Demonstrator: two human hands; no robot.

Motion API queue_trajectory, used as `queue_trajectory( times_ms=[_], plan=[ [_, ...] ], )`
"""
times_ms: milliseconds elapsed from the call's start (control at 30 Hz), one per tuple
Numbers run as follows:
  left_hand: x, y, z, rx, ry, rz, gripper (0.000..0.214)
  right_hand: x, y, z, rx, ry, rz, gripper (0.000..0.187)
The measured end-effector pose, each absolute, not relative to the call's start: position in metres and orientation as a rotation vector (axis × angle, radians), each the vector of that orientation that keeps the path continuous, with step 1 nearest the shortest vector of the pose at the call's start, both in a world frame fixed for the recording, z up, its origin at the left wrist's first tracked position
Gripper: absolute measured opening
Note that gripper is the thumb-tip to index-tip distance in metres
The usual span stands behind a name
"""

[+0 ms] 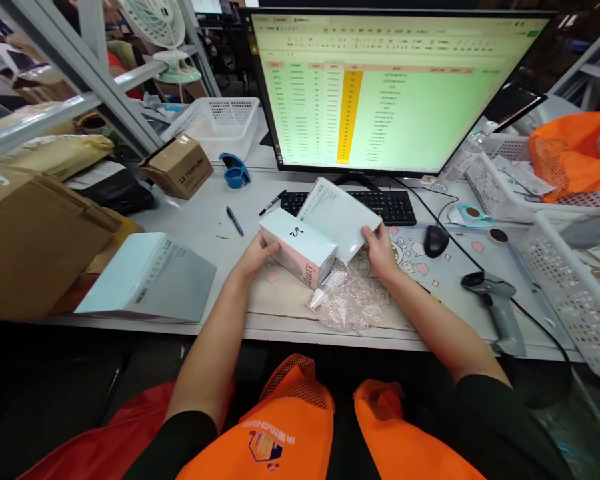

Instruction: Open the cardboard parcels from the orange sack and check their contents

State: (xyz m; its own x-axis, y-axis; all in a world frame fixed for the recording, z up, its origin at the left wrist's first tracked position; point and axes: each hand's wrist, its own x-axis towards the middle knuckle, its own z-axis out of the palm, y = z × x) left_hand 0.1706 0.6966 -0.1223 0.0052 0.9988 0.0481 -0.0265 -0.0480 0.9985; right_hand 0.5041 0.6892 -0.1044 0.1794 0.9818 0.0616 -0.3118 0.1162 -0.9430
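Note:
My left hand (257,257) grips the near left end of a small white and pink box (299,247) that rests on the desk mat. My right hand (379,248) holds the lower corner of a flat pale box (338,217), tilted up against the first box and over the keyboard (390,207). A wad of clear bubble wrap (351,300) lies on the mat just in front of both boxes, between my forearms.
A monitor (380,87) with a spreadsheet stands behind. A mouse (435,240), a barcode scanner (497,300) and white baskets (575,280) are to the right. To the left are a pale flat box (150,280), cardboard boxes (30,240), a small carton (180,167), pens (235,220) and a tape dispenser (235,172).

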Motion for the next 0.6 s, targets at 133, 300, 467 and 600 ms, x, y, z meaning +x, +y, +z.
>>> queue_trajectory(
  times_ms=[133, 300, 467, 600],
  plan=[
    [0.169, 0.701, -0.13, 1.175, 1.106, 1.175, 0.114, 0.517, 0.697, -0.086, -0.83, -0.427, 1.25, 0.04],
    [0.177, 0.705, -0.119, 1.085, 1.078, 1.377, 0.1, 0.551, 0.698, -0.053, -0.876, -0.185, 1.427, 0.048],
    [0.201, 0.72, -0.08, 0.74, 0.927, 1.744, 0.075, 0.574, 0.679, -0.041, -0.758, -0.325, 1.554, 0.039],
    [0.236, 0.714, -0.058, 0.512, 0.818, 1.655, 0.062, 0.579, 0.672, -0.048, -0.758, -0.367, 1.531, 0.038]
  ],
)
